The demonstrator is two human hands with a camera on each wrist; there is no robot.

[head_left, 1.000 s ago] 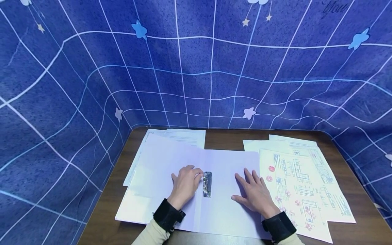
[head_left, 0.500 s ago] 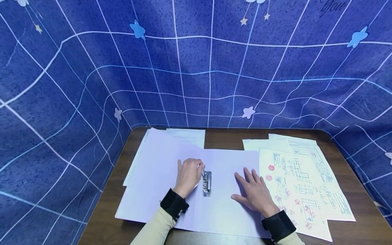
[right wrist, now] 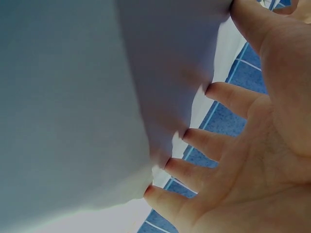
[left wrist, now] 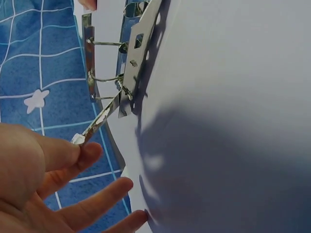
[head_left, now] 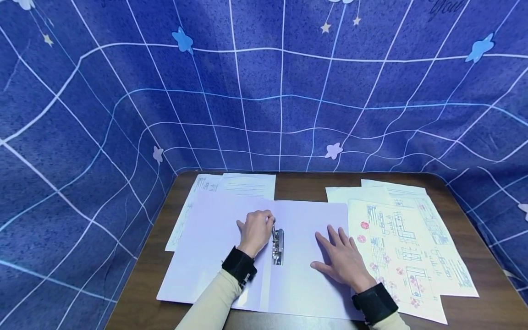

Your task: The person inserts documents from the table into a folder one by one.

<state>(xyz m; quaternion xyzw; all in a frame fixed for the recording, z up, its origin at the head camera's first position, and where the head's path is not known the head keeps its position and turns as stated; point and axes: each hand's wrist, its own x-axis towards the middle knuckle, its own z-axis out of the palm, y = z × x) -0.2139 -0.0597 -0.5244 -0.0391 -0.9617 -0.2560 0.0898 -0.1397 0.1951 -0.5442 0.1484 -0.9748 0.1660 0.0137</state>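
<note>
A pale purple folder (head_left: 307,293) lies spread on the table, with a metal lever clip (head_left: 278,250) near its spine. My left hand (head_left: 254,233) is over the left cover beside the clip. Thumb and forefinger pinch the end of the clip's lever (left wrist: 101,119) in the left wrist view, while the other fingers are spread. There the lever slants away from the base, and the clip's bar (left wrist: 89,63) stands apart from it on thin metal prongs. My right hand (head_left: 341,260) rests on the right cover with fingers spread, its fingertips (right wrist: 192,135) touching the surface.
Printed sheets with drawings and red marks (head_left: 398,256) overlap at the right, beside the folder. More printed papers (head_left: 247,184) lie partly under the folder at the back left. The brown table (head_left: 301,185) meets a blue patterned cloth (head_left: 264,110) behind.
My left hand has moved forward a little along the clip, and the lever has swung up and out. The left cover has settled lower, baring more of the papers behind. My right hand stays put.
</note>
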